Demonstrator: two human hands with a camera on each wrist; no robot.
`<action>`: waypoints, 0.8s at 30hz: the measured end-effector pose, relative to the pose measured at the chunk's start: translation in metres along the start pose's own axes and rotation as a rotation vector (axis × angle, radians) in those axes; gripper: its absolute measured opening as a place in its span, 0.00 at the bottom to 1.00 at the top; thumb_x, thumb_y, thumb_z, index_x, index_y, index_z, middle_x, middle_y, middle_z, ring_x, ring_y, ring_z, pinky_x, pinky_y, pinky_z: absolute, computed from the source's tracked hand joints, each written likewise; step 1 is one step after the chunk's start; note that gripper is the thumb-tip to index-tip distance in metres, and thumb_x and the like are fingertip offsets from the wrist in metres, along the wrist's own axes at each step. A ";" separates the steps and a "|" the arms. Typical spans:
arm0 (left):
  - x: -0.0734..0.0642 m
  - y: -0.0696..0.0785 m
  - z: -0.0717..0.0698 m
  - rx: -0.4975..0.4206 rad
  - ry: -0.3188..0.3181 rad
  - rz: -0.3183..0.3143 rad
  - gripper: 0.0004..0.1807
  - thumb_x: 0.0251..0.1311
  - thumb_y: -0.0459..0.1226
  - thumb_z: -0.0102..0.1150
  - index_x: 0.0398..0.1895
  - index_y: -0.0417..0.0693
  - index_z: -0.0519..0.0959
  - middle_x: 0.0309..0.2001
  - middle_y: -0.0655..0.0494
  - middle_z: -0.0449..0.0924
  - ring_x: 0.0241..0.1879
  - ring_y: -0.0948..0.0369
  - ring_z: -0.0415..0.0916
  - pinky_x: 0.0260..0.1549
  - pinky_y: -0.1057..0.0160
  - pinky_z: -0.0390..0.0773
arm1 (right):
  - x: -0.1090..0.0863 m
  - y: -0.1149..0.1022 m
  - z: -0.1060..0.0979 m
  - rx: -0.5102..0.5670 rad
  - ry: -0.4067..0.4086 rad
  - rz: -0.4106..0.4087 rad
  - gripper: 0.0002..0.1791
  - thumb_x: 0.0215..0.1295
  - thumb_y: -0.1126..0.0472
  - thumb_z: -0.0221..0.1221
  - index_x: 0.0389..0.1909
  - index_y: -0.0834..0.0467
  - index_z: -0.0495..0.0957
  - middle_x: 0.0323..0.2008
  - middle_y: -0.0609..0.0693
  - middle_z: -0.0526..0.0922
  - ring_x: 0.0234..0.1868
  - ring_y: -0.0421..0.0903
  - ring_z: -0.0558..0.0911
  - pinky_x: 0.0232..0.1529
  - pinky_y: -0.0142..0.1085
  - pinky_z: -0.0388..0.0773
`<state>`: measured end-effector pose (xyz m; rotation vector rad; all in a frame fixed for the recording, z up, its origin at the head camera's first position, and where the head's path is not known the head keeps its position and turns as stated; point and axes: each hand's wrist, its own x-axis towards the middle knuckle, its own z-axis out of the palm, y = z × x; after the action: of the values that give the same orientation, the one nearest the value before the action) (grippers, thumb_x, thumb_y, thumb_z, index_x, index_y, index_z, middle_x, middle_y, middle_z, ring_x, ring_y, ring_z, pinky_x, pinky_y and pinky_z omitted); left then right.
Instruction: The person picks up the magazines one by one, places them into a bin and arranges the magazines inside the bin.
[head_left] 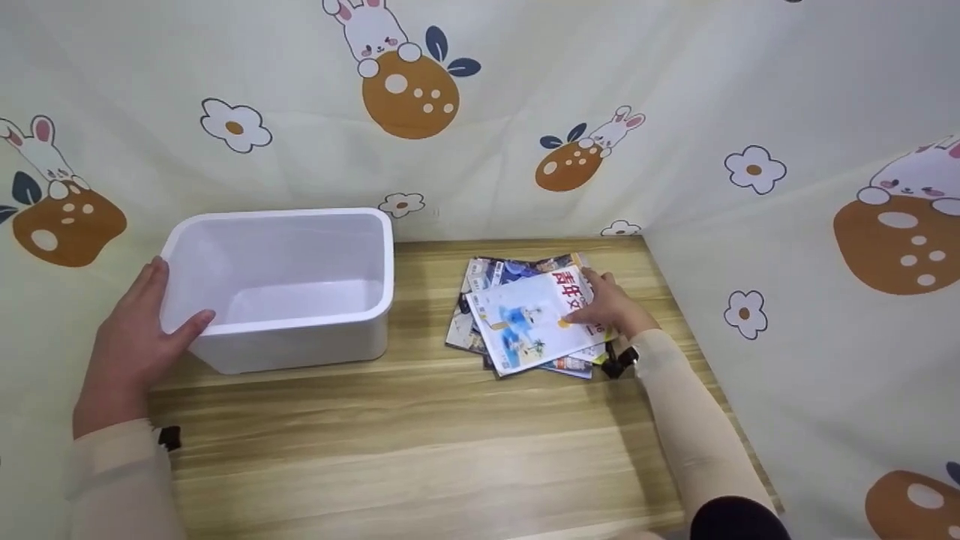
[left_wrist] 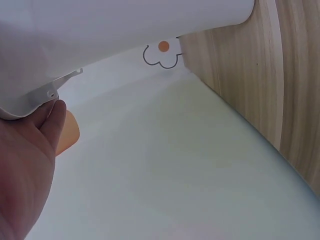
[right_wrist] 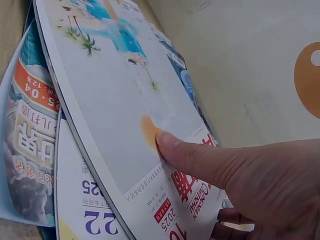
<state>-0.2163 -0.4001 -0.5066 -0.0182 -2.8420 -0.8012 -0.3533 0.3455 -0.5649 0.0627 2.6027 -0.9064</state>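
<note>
A white plastic bin stands upright on the wooden table, its inside bare. My left hand grips it at the near left corner, thumb over the front rim. In the left wrist view, fingers reach under the bin's rim. To the right lies a loose stack of several magazines. The top magazine has a pale cover with blue water, palms and red characters. My right hand pinches its right edge, thumb flat on the cover, other fingers partly hidden beyond the edge.
The wooden table runs to a cloth backdrop printed with rabbits, oranges and flowers, which rises behind and along both sides. The bin's back stands close to the cloth. A dark round object shows at the bottom right.
</note>
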 end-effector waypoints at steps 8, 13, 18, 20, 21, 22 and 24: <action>0.000 -0.001 0.001 -0.005 0.004 -0.002 0.60 0.74 0.66 0.59 0.93 0.51 0.38 0.91 0.44 0.35 0.88 0.35 0.37 0.76 0.19 0.46 | 0.006 -0.003 0.000 0.002 -0.031 0.067 0.77 0.50 0.46 0.87 0.93 0.38 0.43 0.88 0.70 0.38 0.83 0.74 0.58 0.78 0.66 0.68; 0.000 -0.002 0.001 -0.004 0.000 0.004 0.60 0.74 0.65 0.59 0.93 0.48 0.38 0.91 0.41 0.36 0.88 0.35 0.38 0.76 0.20 0.46 | 0.007 -0.005 0.001 -0.026 -0.061 0.091 0.78 0.50 0.44 0.87 0.93 0.36 0.42 0.88 0.72 0.33 0.85 0.75 0.50 0.82 0.66 0.61; 0.002 -0.001 0.000 -0.007 0.009 0.031 0.58 0.76 0.63 0.58 0.92 0.45 0.40 0.90 0.38 0.38 0.88 0.35 0.39 0.79 0.23 0.45 | 0.006 -0.004 0.001 -0.019 -0.066 0.045 0.76 0.54 0.47 0.85 0.92 0.31 0.39 0.87 0.74 0.32 0.85 0.77 0.49 0.81 0.66 0.62; 0.001 -0.001 0.000 -0.007 0.007 0.025 0.58 0.76 0.63 0.58 0.92 0.46 0.40 0.90 0.38 0.38 0.88 0.35 0.38 0.78 0.22 0.45 | 0.006 -0.003 0.001 -0.016 -0.072 0.031 0.76 0.55 0.47 0.85 0.92 0.28 0.38 0.87 0.73 0.30 0.86 0.77 0.44 0.82 0.68 0.56; 0.001 -0.001 0.000 -0.009 0.008 0.021 0.58 0.75 0.63 0.59 0.93 0.46 0.40 0.90 0.39 0.38 0.88 0.35 0.38 0.78 0.22 0.45 | 0.006 -0.002 0.001 -0.018 -0.074 0.023 0.76 0.55 0.46 0.85 0.91 0.27 0.37 0.87 0.72 0.29 0.86 0.78 0.43 0.83 0.69 0.54; 0.000 -0.001 0.000 -0.009 0.009 0.018 0.58 0.75 0.64 0.59 0.93 0.47 0.40 0.90 0.39 0.38 0.88 0.35 0.39 0.78 0.21 0.46 | 0.006 -0.001 0.001 -0.019 -0.078 0.012 0.76 0.55 0.45 0.85 0.91 0.26 0.38 0.87 0.72 0.29 0.86 0.78 0.42 0.83 0.70 0.51; -0.001 -0.001 0.000 -0.011 0.009 0.011 0.59 0.75 0.64 0.59 0.93 0.48 0.39 0.91 0.40 0.38 0.88 0.35 0.39 0.77 0.20 0.47 | 0.007 0.002 0.000 -0.021 -0.086 -0.017 0.75 0.55 0.44 0.84 0.91 0.27 0.39 0.87 0.72 0.29 0.86 0.77 0.39 0.83 0.72 0.46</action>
<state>-0.2156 -0.4010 -0.5073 -0.0314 -2.8268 -0.8125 -0.3599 0.3460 -0.5688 -0.0031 2.5365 -0.8683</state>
